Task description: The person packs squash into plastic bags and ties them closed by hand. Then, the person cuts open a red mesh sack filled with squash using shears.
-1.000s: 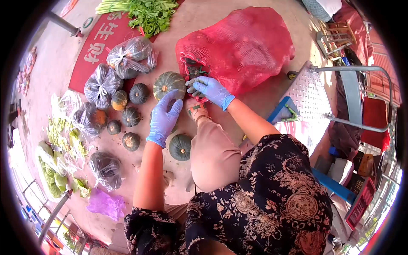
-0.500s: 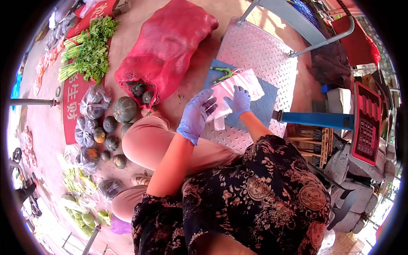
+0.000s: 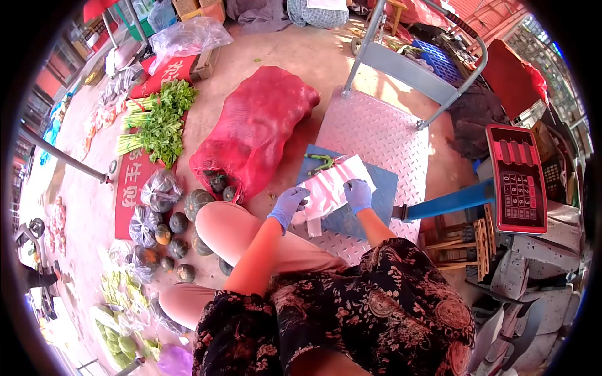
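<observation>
A pink-and-white plastic bag point(image 3: 327, 193), apparently part of a flat stack, lies on a blue board on the metal platform. My left hand point(image 3: 290, 205), in a thin blue-violet glove, is at the bag's left edge with its fingers curled together. At the bag's upper right, my right hand point(image 3: 357, 195), gloved the same way, has bent fingers pressed on the plastic. The fingertips of both hands are partly hidden. Green-handled clippers point(image 3: 321, 163) rest just beyond the bag. Left of the platform lies a red mesh sack point(image 3: 260, 128) with dark green squashes at its mouth.
The blue board point(image 3: 382, 188) sits on the diamond-plate platform point(image 3: 370, 122) of a scale, whose red keypad display point(image 3: 517, 178) stands at right on a blue post. Loose squashes point(image 3: 179, 222), bagged squashes point(image 3: 145, 225) and celery point(image 3: 166, 116) lie at left. A wooden stool point(image 3: 467, 247) stands at right.
The view has tilted up, showing more of the far floor. My fingers, more spread before, are now curled in at the bag. The left hand sits lower along the bag's left edge.
</observation>
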A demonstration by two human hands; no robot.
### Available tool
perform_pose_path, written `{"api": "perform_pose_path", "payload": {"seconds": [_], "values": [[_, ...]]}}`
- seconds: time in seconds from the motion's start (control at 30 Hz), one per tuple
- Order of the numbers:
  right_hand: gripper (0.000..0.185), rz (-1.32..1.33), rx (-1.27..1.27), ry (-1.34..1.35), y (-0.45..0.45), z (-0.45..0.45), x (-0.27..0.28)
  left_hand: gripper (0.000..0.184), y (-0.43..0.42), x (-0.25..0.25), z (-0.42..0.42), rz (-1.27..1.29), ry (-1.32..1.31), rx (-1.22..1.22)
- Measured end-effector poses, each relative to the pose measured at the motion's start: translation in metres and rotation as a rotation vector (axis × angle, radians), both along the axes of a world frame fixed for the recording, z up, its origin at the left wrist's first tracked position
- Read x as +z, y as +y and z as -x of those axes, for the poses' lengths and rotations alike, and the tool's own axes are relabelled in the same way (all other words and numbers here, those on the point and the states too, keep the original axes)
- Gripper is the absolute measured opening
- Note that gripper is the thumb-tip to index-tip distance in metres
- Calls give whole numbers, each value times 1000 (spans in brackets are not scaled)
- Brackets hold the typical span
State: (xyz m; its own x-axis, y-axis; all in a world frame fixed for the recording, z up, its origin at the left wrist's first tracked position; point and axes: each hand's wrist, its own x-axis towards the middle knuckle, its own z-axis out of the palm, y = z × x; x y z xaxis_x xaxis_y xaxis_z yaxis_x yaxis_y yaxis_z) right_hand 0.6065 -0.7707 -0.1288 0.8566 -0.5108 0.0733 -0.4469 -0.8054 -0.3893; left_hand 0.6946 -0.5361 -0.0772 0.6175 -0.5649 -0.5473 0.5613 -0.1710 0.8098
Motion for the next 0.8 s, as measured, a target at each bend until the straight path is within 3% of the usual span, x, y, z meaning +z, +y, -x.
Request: {"api": "perform_pose_path", "payload": {"seconds": [0.07, 0.1, 0.2, 0.23, 0.33, 0.4, 0.5, 0.67, 0.73, 0.8], "values": [[32, 96, 3, -46, 6, 6, 9, 22, -2, -6, 7, -41, -81, -101], [43, 114, -75, 115, 8, 5, 6, 23, -2, -15, 8, -42, -93, -126], [50, 32, -229, 392, 7, 7, -30, 24, 3, -15, 13, -82, -132, -164], [41, 121, -144, 349, 7, 16, -39, 24, 6, -16, 16, -103, -140, -164], [29, -93, -91, 266, 0, 20, -41, 27, 17, -15, 21, -124, -204, -98], [22, -95, -79, 50, 7, 25, -22, 25, 23, -12, 22, -105, -160, -34], [20, -64, 53, -148, 2, 30, -12, 24, 33, -12, 21, -100, -146, -22], [17, 58, 165, -359, 25, 24, 53, 23, 40, -10, 28, -55, -454, 40], [19, 62, 263, -528, 38, 17, 82, 37, 41, -28, 25, 101, -555, 81], [17, 15, 374, -633, 53, 10, 111, 55, 43, 1, 30, 96, -626, 49]]}}
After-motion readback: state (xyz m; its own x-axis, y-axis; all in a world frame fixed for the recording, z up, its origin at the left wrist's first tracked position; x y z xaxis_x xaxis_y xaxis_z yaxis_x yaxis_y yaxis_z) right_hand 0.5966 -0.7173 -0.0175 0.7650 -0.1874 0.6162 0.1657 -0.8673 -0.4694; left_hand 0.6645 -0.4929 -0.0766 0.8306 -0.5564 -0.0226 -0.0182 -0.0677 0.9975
